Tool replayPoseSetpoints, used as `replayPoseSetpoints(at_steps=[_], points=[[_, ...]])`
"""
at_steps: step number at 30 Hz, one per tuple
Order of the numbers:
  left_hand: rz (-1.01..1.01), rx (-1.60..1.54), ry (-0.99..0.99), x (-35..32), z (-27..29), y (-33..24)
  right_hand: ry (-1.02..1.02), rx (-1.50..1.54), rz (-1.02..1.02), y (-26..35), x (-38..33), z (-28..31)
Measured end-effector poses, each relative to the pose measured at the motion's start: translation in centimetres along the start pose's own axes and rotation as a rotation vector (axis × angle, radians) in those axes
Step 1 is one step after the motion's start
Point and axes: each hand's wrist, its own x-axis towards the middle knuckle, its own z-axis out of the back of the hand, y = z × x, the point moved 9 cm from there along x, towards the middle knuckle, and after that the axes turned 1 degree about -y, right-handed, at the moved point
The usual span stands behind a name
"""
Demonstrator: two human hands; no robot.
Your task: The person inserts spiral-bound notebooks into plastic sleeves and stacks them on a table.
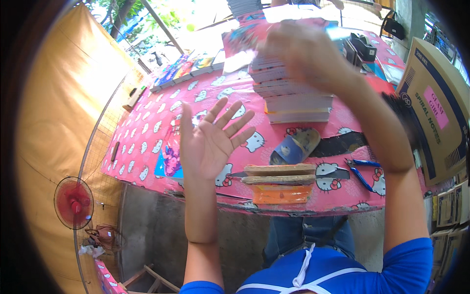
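Observation:
My left hand (211, 139) is raised above the near part of the table with the palm up and fingers spread, holding nothing. Beneath it, partly covered, lies a colourful printed cover (169, 164) with a cartoon figure. My right hand (306, 54) is blurred by motion over a tall stack of notebooks or paper blocks (298, 105). Beside its fingers is a smeared, colourful sheet or cover (242, 39); whether the hand grips it cannot be made out. A worn blue slide sandal (293, 147) lies in front of the stack.
A pink patterned cloth (142, 132) covers the table. Near its front edge are wooden boards (279, 174) and blue-handled nippers (362, 174). Booklets (188, 71) line the far left; a black tape dispenser (362, 46) stands far right. A large carton (431, 108) and red fan (73, 203) flank the table.

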Motion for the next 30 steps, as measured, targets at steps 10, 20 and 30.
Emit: replayPoseSetpoints(at_steps=[10, 20, 30], points=[[-0.584, 1.047, 0.184, -6.7, -1.8, 0.7, 0.08, 1.184, -1.012, 5.3, -22.0, -0.4], [-0.417, 0.798, -0.141, -7.6, 3.2, 4.7, -0.047, 1.15, -1.058, 10.0, -26.2, -1.2], [-0.701, 0.677, -0.661, -11.7, 8.5, 3.6, 0.338, 0.872, -0.92, 12.2, -27.5, -1.6]])
